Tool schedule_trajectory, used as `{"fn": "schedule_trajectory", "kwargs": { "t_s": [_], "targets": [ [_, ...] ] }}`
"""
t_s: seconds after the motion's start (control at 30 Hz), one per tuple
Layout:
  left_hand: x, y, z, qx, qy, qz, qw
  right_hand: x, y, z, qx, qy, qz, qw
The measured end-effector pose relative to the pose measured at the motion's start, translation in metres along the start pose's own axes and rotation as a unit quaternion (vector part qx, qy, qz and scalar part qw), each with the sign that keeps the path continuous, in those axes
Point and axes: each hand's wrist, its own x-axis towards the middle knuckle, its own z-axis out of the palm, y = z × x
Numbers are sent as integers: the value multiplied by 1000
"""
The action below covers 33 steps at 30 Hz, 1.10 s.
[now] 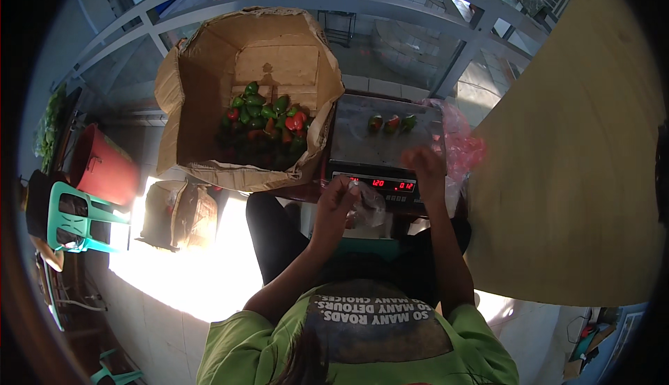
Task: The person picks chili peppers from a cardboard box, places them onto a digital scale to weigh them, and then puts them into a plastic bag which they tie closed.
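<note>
My left hand (336, 196) pinches a clear plastic bag (370, 209), which hangs in front of the digital scale (354, 143). Three small peppers (391, 124), green with some red, lie in a row on the scale's metal plate. Over the right front corner of the scale is my right hand (426, 165), blurred, so its fingers cannot be made out clearly. Red digits glow on the scale's front panel. To the left stands a large open cardboard box (279, 57) with many green and red peppers (267, 117) at its bottom.
Pink plastic bags (463, 141) bunch against the scale's right side. A large tan board (564, 169) rises at the right. Metal railing (293, 0) runs behind the box. On the left are a small carton (160, 218), a green plastic chair (77, 218) and a red bucket (104, 169).
</note>
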Motion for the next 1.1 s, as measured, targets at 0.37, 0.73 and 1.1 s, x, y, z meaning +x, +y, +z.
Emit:
{"fn": "schedule_trajectory", "kwargs": {
  "t_s": [0.37,0.73,1.1],
  "targets": [
    [-7,4,-15,21,-17,25,999,114,60,66,-453,61,75,886],
    [-9,7,-5,-37,-40,27,998,86,75,52,-553,38,-122,823],
    [-5,0,-3,-20,-28,11,999,98,76,36,-536,-21,-155,830]
  ]
}}
